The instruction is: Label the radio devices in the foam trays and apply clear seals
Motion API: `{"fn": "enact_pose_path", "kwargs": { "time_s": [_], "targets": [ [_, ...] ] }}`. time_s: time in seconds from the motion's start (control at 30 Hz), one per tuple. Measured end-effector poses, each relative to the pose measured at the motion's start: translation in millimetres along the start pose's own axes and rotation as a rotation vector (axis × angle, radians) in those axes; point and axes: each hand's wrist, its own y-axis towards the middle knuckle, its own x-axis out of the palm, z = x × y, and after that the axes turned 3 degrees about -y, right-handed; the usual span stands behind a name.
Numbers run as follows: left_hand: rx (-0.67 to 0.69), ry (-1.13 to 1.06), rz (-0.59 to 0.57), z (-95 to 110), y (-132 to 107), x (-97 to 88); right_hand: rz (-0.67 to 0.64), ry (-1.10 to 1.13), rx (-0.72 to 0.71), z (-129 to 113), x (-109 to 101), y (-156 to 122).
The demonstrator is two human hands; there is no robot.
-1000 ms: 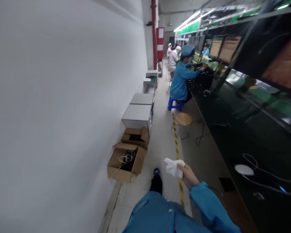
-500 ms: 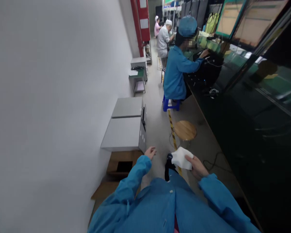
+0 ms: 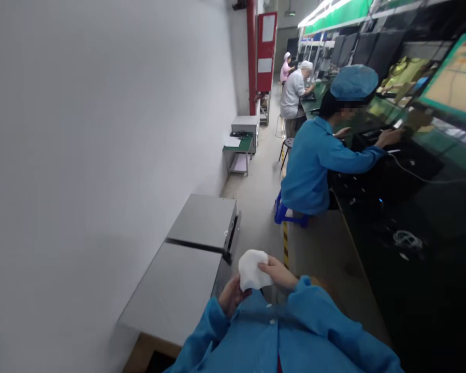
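Observation:
A thin white cloth (image 3: 251, 270), perhaps a paper wipe, is held up in front of my blue smock. My right hand (image 3: 279, 273) pinches its right side, thumb on top. At its lower left edge my left hand (image 3: 230, 296) has its fingers closed on the cloth, partly hidden beneath it. Both hands are over the aisle, beside the grey metal cabinets (image 3: 205, 220).
A white wall (image 3: 101, 155) runs along the left, with a cardboard box (image 3: 140, 357) below the near cabinet. On the right, a co-worker in a blue smock (image 3: 310, 166) sits on a blue stool (image 3: 281, 212) at a long dark workbench (image 3: 404, 305). More people sit farther down.
My left hand has come up to the cloth, which has moved left with my right hand. The view has moved forward along the aisle and tilted up. The co-worker's arm reaches farther over the bench.

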Motion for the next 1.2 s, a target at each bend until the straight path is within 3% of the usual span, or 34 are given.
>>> {"fn": "enact_pose_path", "kwargs": {
  "time_s": [0.13,0.23,0.33,0.47,0.6,0.77,0.9,1.07,1.2],
  "targets": [
    [0.094,-0.115,0.037,80,112,4.2,-0.1,-0.13,-0.001,-66,0,137],
    [0.187,-0.01,0.113,161,214,24.5,-0.1,-0.172,-0.041,-128,-26,228],
    [0.222,0.19,0.087,246,307,56.7,-0.067,-0.18,-0.091,-198,-67,301],
    [0.332,0.438,-0.047,344,415,101.6,-0.023,-0.173,-0.154,-284,-126,386],
    [0.435,0.51,-0.089,428,520,145.1,-0.057,-0.165,-0.162,-364,-185,480],
    [0.528,0.56,-0.127,542,640,189.4,-0.165,-0.164,-0.224,-476,-251,627],
    [0.5,0.565,-0.053,624,727,189.4,-0.259,-0.195,-0.222,-552,-280,757],
    [0.41,0.545,0.024,700,839,167.8,-0.374,-0.242,-0.19,-616,-301,913],
    [0.344,0.475,-0.026,768,953,181.3,-0.422,-0.273,-0.172,-667,-333,1029]
  ]
}}
